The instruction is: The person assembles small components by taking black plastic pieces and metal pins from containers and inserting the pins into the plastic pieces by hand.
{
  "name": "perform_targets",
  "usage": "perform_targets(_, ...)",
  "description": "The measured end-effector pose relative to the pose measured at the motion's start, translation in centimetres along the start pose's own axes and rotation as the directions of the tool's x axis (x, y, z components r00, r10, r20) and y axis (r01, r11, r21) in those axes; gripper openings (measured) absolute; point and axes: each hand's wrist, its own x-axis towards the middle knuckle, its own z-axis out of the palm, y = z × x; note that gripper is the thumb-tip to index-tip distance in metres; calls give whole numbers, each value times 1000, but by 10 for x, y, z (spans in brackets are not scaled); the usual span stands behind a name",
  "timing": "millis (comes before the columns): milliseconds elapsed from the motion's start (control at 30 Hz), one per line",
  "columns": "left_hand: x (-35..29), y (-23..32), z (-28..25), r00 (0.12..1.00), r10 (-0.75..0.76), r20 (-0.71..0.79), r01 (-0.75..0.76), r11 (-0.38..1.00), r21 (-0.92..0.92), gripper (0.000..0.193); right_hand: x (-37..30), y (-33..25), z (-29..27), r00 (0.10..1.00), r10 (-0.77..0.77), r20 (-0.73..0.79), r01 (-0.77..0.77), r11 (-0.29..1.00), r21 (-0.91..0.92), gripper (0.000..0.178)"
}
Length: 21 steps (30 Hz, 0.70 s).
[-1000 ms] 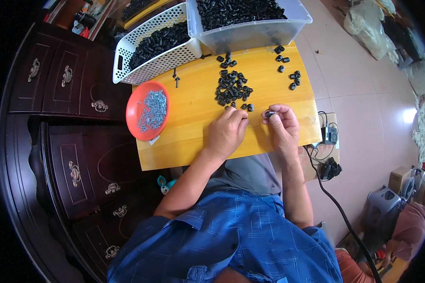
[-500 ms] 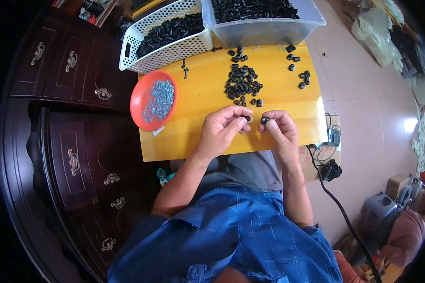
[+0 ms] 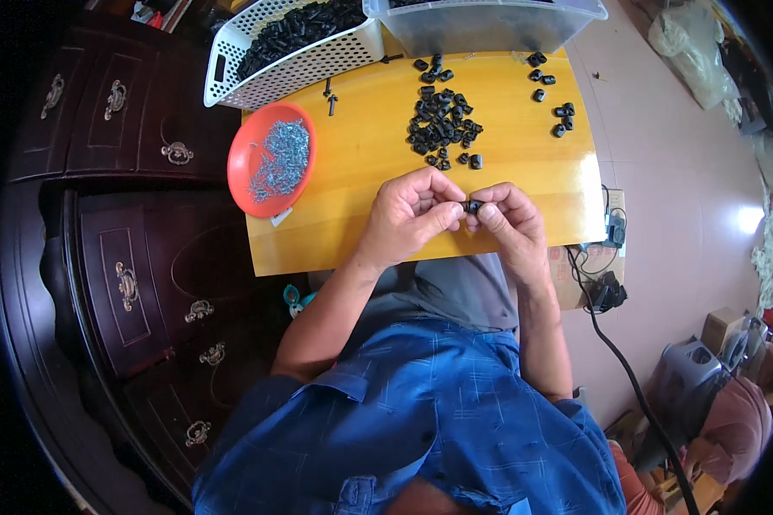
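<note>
Over the near part of the yellow table [image 3: 343, 232], my two hands meet fingertip to fingertip. My left hand [image 3: 416, 215] pinches a small black plastic piece, mostly hidden by the fingers. A rounded black plastic part [image 3: 475, 207] sits between the thumb and fingers of my right hand [image 3: 511, 225]. The two pieces touch end to end, or one enters the other; I cannot tell which. Just beyond my hands lies a heap of small black plastic parts [image 3: 442, 120]. More black parts [image 3: 564, 118] lie in loose groups at the table's right.
A red-orange plate [image 3: 240, 193] of small silvery screws [image 3: 282, 163] lies at left. Behind stand a white perforated basket [image 3: 305, 62] of black pieces and a clear plastic bin [image 3: 489, 33]. Dark drawers [image 3: 112, 275] flank the left; a black cable [image 3: 618, 369] and another person [image 3: 739, 421] are at right.
My hands have come together, bringing the two black pieces into contact; before, a gap lay between them. The table and everything on it appear slightly higher in the view.
</note>
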Motion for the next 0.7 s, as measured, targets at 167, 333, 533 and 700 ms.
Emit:
perform_targets(167,0,-6,-4,1000,-13,15,12,998,62,7,-1,1,-1,999,18,-41,-20,998,-54,13)
perform_targets(333,-2,-4,-4,1000,-3,-25,9,969,246,4,1,-3,6,996,6,-90,-30,965,-262,10)
perform_targets(533,-4,-14,-9,999,23,-48,-4,933,359,5,-1,0,13,989,-105,-108,27,827,-561,8)
perform_targets(700,-3,-7,-17,1000,3,5,-4,975,222,7,-2,18,17,985,-7,-172,-35,970,-240,8)
